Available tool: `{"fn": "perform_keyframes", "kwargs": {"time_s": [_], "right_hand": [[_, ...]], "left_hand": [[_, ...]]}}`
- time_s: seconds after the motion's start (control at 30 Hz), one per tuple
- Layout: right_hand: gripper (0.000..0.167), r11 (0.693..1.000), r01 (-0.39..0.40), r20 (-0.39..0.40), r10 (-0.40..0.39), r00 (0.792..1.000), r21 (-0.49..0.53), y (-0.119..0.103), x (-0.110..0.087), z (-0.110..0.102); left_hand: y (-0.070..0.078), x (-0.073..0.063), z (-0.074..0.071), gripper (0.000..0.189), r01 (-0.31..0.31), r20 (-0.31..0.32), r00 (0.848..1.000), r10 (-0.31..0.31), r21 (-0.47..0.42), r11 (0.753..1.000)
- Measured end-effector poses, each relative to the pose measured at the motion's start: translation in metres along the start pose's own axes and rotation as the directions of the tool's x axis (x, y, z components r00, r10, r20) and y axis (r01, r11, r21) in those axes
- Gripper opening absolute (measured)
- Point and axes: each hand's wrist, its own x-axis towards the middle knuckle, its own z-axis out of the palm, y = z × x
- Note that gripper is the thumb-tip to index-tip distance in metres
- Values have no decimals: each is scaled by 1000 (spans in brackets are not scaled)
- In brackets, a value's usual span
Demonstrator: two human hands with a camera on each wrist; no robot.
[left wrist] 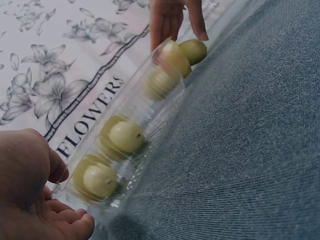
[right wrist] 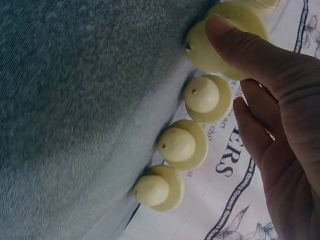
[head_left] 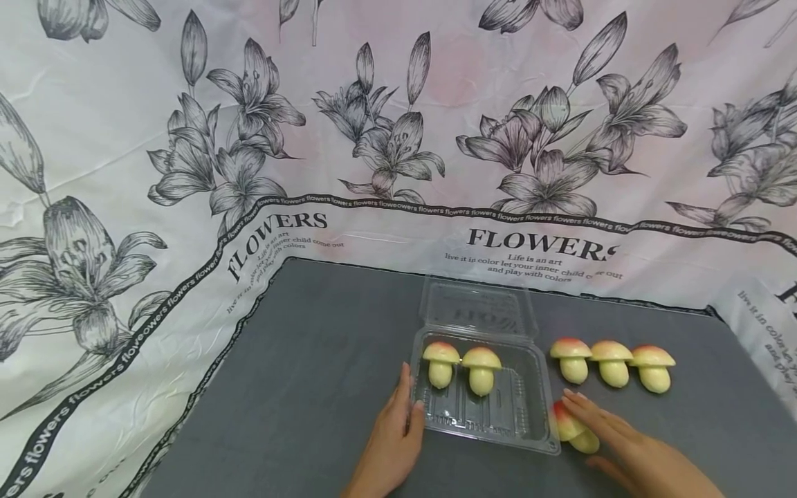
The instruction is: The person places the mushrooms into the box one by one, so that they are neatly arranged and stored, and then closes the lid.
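Note:
A clear plastic clamshell box (head_left: 521, 413) lies with its lid folded back. Inside stand two yellow-green toy mushrooms with red-tinged caps, the left mushroom (head_left: 441, 370) and the right mushroom (head_left: 481, 377). My left hand (head_left: 391, 436) holds the box's left side, thumb at the near corner; in the left wrist view its fingers curl by the box's end. Just outside the right wall, my right hand (head_left: 629, 443) grips another toy mushroom (head_left: 582, 440), tilted over. The right wrist view shows the thumb (right wrist: 240, 45) across its stem, the other fingers partly behind.
Three more toy mushrooms (head_left: 613, 370) stand in a row on the grey tabletop (head_left: 299, 373), right of the box. The transparent lid (head_left: 479, 308) lies behind the box. Beyond the table's back edge hangs a white flower-printed cloth (head_left: 398, 235).

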Motion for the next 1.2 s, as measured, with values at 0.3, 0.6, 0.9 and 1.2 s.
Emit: {"fn": "perform_keyframes", "kwargs": {"time_s": [0.3,0.6,0.9,1.2], "right_hand": [[106,1000,-30,-20,30,999,-3,4,0,3],[105,998,-64,-25,63,998,-22,6,-1,7],[106,998,-53,-94,49,994,-40,6,3,11],[94,987,-159,31,158,987,11,3,6,6]], "left_hand": [[2,0,1,66,0,18,1000,0,-11,1000],[2,-1,1,67,10,11,1000,-10,-14,1000],[3,-1,-1,67,18,15,1000,-18,-20,1000],[2,-2,0,67,17,10,1000,-17,-13,1000]]}}
